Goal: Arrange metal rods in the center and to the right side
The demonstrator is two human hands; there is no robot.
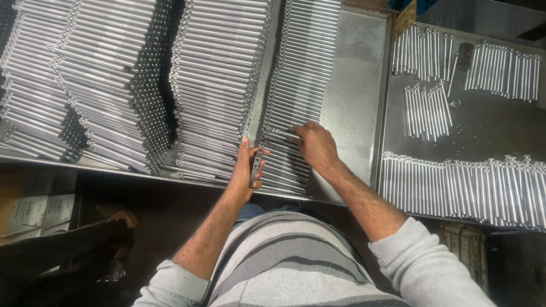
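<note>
A small dark metal tool [256,165] sits in the person's left hand [245,170], the fingers curled round it, at the near end of a long single row of thin steel rods [298,74] lying side by side on a sheet-metal tray [352,85]. The right hand [315,145] rests on that same row just beside it, fingertips pinched on one rod [282,133] near its head. To the left, tall stepped stacks of the same rods [216,79] fill the bench, and further stacks [85,74] stand beyond them. On the right a second tray [489,131] holds smaller loose groups of rods [426,108] and a long row along its near edge [460,187].
</note>
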